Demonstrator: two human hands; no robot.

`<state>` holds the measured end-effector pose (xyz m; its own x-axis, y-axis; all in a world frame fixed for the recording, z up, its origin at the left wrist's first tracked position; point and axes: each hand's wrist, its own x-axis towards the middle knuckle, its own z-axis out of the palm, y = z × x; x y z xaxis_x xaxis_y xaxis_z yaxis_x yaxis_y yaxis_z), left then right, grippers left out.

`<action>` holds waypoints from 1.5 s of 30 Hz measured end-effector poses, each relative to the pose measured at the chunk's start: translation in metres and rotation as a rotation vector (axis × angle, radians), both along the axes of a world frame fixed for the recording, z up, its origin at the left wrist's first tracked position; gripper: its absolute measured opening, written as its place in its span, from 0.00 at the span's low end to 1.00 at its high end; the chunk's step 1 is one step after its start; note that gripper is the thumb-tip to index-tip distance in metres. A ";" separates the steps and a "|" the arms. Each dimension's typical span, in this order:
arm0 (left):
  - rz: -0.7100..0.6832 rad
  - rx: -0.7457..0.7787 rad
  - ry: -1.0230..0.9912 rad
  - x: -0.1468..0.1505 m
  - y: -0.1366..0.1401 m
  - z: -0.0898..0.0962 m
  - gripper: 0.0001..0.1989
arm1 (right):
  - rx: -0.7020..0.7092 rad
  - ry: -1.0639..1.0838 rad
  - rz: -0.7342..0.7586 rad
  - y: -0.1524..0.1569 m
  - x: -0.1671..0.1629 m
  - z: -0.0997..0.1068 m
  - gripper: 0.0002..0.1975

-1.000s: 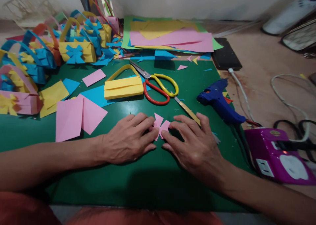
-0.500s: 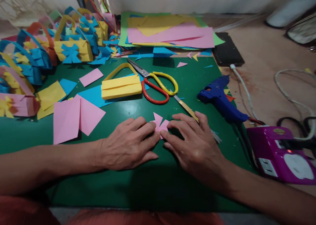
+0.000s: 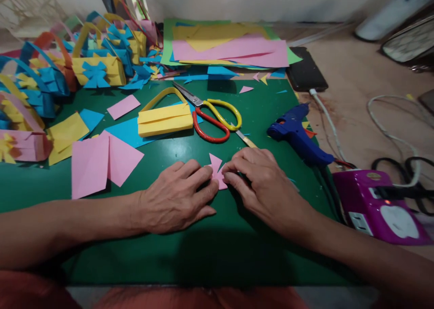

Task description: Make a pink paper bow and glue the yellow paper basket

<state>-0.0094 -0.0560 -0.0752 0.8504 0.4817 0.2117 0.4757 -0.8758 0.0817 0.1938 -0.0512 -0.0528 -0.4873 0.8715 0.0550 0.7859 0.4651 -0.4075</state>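
Pink and notched, a small flat paper piece with pointed flaps (image 3: 220, 181) lies on the smooth green surface (image 3: 135, 255) between two bare hands in the head view. It should handle as light and thin, stiff enough to keep a crease yet easily torn at its narrow points; an outer edge looks the best hold. The left hand (image 3: 179, 196) lies flattened, fingertips pressing the piece's left side, thumb apart; the right hand (image 3: 262, 180) pinches its right side between thumb and forefinger. One flap points far; fingers hide the outer ends. Farther off sit a yellow folded-paper bag (image 3: 165, 120), metal scissors with red and yellow handles (image 3: 197, 102) and, right, a blue plastic glue gun (image 3: 300, 139).
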 end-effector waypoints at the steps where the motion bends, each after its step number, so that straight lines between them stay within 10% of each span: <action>1: 0.000 0.000 -0.002 0.000 0.000 0.000 0.21 | -0.005 -0.020 -0.002 0.001 -0.002 0.000 0.10; 45: 0.003 0.005 0.005 -0.001 -0.001 -0.001 0.18 | 0.060 -0.044 -0.014 0.002 -0.009 -0.005 0.09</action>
<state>-0.0103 -0.0565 -0.0759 0.8498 0.4834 0.2103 0.4790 -0.8746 0.0751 0.1843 -0.0493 -0.0582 -0.4780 0.8741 0.0862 0.8091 0.4764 -0.3441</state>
